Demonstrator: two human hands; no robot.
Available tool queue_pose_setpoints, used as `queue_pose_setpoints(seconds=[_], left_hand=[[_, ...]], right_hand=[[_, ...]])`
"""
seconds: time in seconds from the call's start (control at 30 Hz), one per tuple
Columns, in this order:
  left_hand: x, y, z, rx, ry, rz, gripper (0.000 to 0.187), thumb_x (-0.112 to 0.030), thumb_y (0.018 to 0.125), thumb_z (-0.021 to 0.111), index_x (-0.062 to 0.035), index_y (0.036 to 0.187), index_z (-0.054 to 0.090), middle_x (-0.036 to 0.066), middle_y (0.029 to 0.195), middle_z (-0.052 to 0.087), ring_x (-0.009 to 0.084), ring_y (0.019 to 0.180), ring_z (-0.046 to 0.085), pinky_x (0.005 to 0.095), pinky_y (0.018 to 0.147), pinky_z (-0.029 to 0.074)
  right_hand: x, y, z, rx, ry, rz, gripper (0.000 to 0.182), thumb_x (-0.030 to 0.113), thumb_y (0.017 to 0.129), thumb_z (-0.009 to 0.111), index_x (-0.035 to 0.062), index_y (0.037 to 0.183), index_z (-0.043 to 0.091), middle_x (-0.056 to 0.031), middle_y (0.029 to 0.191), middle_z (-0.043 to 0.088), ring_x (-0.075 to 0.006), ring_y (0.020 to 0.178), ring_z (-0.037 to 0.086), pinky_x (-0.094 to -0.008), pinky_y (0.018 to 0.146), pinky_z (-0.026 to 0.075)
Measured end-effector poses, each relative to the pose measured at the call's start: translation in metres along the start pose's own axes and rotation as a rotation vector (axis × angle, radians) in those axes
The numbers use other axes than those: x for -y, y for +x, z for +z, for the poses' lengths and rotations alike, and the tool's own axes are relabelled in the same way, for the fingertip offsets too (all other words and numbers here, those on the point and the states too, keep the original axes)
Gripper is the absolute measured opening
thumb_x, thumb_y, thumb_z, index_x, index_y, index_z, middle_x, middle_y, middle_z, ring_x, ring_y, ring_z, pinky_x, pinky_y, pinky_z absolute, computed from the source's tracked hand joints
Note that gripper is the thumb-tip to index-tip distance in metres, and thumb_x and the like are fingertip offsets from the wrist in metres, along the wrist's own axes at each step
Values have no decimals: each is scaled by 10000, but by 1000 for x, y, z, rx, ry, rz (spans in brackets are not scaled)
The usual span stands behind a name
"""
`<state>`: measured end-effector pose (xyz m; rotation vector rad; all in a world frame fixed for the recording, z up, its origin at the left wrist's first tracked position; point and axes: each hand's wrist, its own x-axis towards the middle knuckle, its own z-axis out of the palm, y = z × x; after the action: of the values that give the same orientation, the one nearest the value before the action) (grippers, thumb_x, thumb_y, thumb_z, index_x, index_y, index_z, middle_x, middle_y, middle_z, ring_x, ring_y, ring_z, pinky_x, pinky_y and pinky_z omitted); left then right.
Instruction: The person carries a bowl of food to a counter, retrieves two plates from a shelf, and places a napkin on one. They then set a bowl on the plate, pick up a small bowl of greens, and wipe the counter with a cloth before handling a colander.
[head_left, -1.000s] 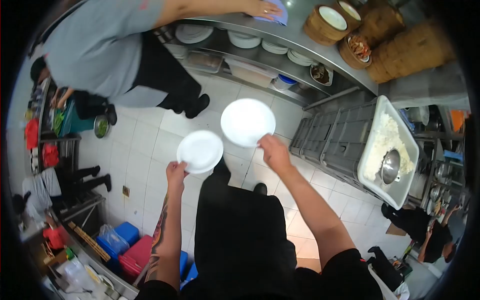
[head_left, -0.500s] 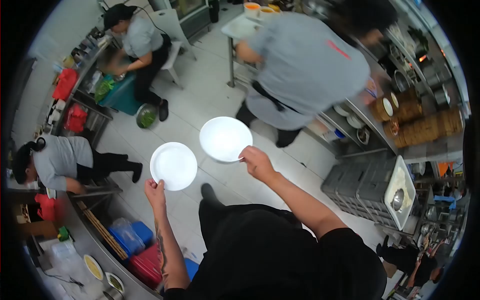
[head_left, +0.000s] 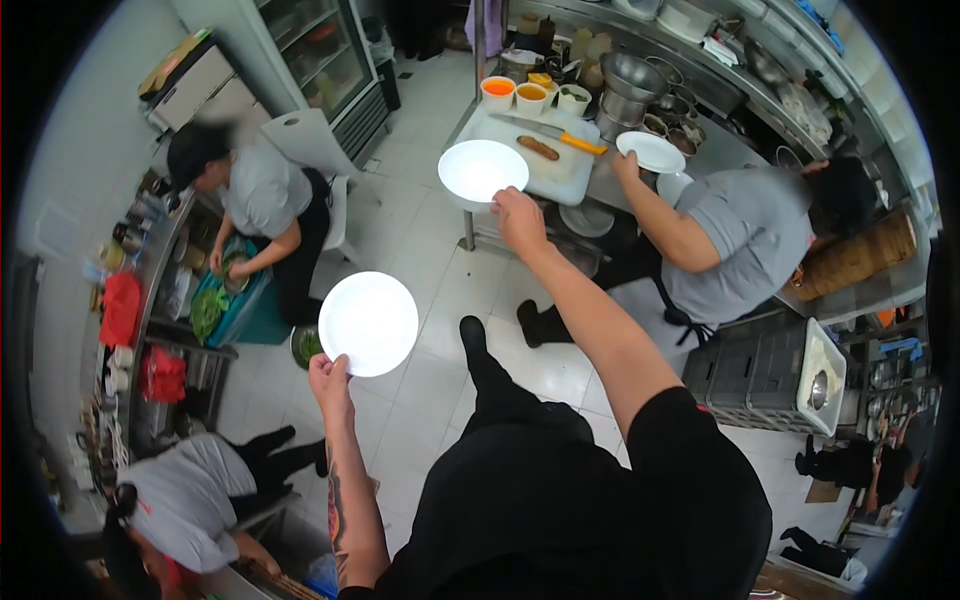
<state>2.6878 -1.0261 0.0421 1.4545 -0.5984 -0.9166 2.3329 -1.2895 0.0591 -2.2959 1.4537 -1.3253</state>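
Observation:
My left hand (head_left: 331, 384) pinches the lower rim of a round white plate (head_left: 368, 324), held out over the tiled floor. With my right hand (head_left: 519, 219) I grip the rim of a white bowl (head_left: 483, 171), which is raised near the front corner of a metal table. Both dishes look empty. Just past the bowl lies a white cutting board (head_left: 560, 180) with a brown piece of food (head_left: 538, 147) and an orange-handled knife (head_left: 583, 143) on it.
At the right, a co-worker (head_left: 750, 225) in grey holds a white plate (head_left: 650, 152). Another person (head_left: 262, 185) sits at the left, handling greens; a third (head_left: 190, 500) bends at the lower left. Grey crates (head_left: 750, 375) stand at the right. Tubs (head_left: 499, 93) line the board.
My view has swung toward the metal table, and the bowl in my right hand is now beside it. The co-worker in grey has moved right and shows a plate in hand.

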Motion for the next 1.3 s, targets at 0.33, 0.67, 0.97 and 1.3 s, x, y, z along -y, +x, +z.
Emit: queue_pose_setpoints(seconds=[0.33, 0.67, 0.97, 1.3], left_hand=[[-35, 151, 100, -10, 31, -54, 194, -21, 822, 639, -56, 930, 482, -28, 738, 519, 33, 623, 462, 185, 578, 395], [-76, 340, 254, 390, -40, -59, 175, 18, 837, 614, -61, 920, 481, -23, 761, 533, 28, 624, 462, 180, 580, 389], [-136, 460, 407, 966, -28, -25, 160, 28, 839, 600, -65, 887, 479, -25, 776, 553, 38, 679, 491, 196, 656, 396], [-164, 477, 464, 1179, -22, -125, 169, 29, 833, 622, -61, 891, 491, -5, 775, 590, 32, 662, 505, 188, 646, 409]], right_hand=[[-160, 100, 104, 87, -90, 48, 118, -10, 766, 546, 86, 824, 582, -126, 876, 566, -347, 870, 585, -458, 726, 500], [-143, 180, 30, 178, -70, 266, 156, 187, 799, 719, 87, 905, 661, -111, 836, 642, -320, 746, 611, -427, 688, 500], [-44, 442, -186, -749, -722, -190, 142, 28, 800, 680, 35, 941, 662, -101, 887, 630, -266, 730, 596, -330, 628, 484], [-64, 463, -203, -485, -725, 22, 179, -2, 832, 656, 17, 1010, 653, -100, 900, 667, -196, 727, 667, -281, 664, 520]])
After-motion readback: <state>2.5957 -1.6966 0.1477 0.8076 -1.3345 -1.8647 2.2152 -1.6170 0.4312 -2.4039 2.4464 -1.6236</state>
